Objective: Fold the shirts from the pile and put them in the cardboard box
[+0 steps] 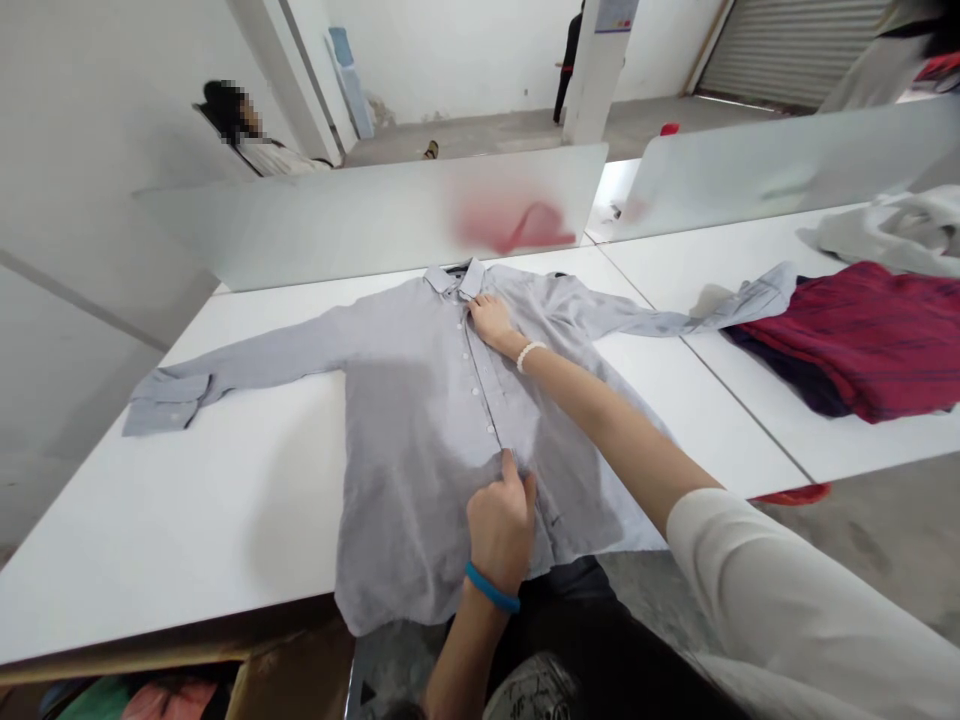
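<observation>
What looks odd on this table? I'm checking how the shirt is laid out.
The right-hand sleeve of the grey shirt looks out of place: it is narrowed and twisted, unlike the flatter opposite sleeve. Its cuff crosses the table seam and lies against the dark red garment.

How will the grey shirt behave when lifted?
The grey long-sleeved shirt will probably hang limp: its thin-looking cloth lies in soft creases. Likely light for its size. The collar looks stiffer, so may hold shape better.
</observation>
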A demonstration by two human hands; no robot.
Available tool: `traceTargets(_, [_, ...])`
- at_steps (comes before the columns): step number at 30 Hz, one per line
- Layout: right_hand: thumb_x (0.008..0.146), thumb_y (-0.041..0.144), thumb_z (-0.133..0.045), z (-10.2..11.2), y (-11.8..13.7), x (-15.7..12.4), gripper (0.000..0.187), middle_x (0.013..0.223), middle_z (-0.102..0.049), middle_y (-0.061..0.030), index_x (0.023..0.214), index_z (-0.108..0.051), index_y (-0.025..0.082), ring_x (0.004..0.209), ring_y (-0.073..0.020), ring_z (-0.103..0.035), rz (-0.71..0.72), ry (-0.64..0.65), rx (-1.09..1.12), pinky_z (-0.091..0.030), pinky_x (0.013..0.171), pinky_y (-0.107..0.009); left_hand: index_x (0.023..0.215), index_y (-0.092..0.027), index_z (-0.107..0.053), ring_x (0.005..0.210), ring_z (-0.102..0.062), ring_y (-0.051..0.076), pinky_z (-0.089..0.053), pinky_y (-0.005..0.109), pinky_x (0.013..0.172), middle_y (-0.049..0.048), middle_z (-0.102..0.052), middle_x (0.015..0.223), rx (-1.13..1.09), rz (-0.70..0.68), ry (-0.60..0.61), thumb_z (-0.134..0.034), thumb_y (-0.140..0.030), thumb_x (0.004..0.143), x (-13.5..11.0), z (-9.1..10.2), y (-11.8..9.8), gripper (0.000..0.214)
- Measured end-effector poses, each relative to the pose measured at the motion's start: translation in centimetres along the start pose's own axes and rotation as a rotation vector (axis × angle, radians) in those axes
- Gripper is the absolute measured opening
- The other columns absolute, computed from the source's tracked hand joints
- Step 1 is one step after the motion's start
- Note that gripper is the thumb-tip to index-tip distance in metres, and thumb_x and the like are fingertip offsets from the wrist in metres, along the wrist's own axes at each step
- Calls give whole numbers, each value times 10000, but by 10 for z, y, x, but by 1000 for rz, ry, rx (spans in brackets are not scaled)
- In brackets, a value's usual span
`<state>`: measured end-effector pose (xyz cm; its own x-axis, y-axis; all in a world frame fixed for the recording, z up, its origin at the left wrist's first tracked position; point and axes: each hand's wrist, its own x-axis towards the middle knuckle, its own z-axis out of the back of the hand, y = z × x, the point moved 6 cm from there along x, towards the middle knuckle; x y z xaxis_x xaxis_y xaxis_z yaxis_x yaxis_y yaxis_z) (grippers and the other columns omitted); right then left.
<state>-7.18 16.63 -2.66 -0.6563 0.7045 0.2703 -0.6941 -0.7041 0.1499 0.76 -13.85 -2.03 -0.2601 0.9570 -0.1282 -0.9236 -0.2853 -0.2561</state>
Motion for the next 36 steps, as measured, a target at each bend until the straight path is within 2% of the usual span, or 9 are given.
traceTargets(6, [955, 131, -265, 3, -11, -1, 378, 1137, -609, -139, 1111, -610, 128, 1051, -221, -522, -65, -18, 55, -354, 907, -302, 1286, -119, -480, 628, -668, 227, -425, 276, 541, 57, -671, 642, -80, 69, -61, -303, -408, 957, 3, 1, 3, 472])
traceTargets(10, [962, 159, -223, 15, -19, -5, 402, 1194, -576, -106, 1236, -517, 165, 1080, -207, -512, -147, -136, 176, -360, 903, -284, 1347, -73, -421, 638, -672, 231, -418, 280, 542, 85, -687, 671, -49, 94, -74, -265, -358, 967, 4, 2, 7, 500])
traceTargets(13, [961, 176, -194, 22, -23, -8, 418, 1199, -567, -96, 1260, -486, 181, 1110, -203, -496, -180, -196, 243, -349, 921, -279, 1335, -99, -440, 655, -669, 233, -415, 283, 556, 78, -688, 691, -93, 75, -68, -305, -343, 958, 7, 1, 8, 470])
traceTargets(17, [973, 210, -120, 24, -24, -7, 462, 1160, -581, -84, 1215, -513, 199, 1113, -194, -497, -210, -202, 252, -344, 930, -273, 1163, -156, -556, 704, -662, 228, -396, 282, 589, 51, -674, 687, -260, 79, -62, -397, -365, 928, 13, 3, 15, 353])
traceTargets(22, [980, 209, -110, 24, -21, -6, 463, 1137, -592, -78, 1182, -525, 172, 1083, -177, -513, -120, -272, 298, -342, 930, -262, 849, -181, -633, 650, -604, 183, -339, 264, 575, 21, -616, 614, -390, -9, -15, -444, -363, 894, 21, 5, 17, 266])
traceTargets(26, [990, 227, -153, 19, -18, -3, 418, 1134, -606, -81, 1173, -524, 165, 1040, -175, -534, -51, -278, 307, -362, 907, -264, 675, -184, -546, 516, -480, 117, -321, 243, 542, -37, -477, 502, -759, -49, 117, -434, -334, 865, 25, -2, 17, 267])
traceTargets(29, [995, 240, -182, 12, -14, 1, 401, 1122, -614, -100, 1174, -529, 147, 1011, -190, -546, 0, -252, 278, -377, 881, -283, 679, -186, -488, 525, -432, 93, -328, 229, 546, -50, -443, 561, -1073, -18, 82, -443, -342, 851, 23, -1, 19, 236])
traceTargets(33, [1000, 249, -211, 0, -8, 7, 393, 1114, -617, -118, 1133, -563, 135, 976, -202, -557, 74, -157, 206, -385, 848, -300, 830, -187, -502, 538, -397, 72, -320, 214, 555, -43, -516, 659, -1352, 121, 85, -497, -373, 834, 10, -5, 21, 187])
traceTargets(36, [1005, 258, -223, -6, -5, 9, 382, 1106, -619, -103, 1107, -574, 146, 985, -196, -550, 122, -108, 169, -379, 856, -295, 1041, -185, -461, 525, -384, 66, -305, 206, 548, -31, -587, 699, -1524, 206, 150, -557, -420, 797, -5, -12, 21, 352])
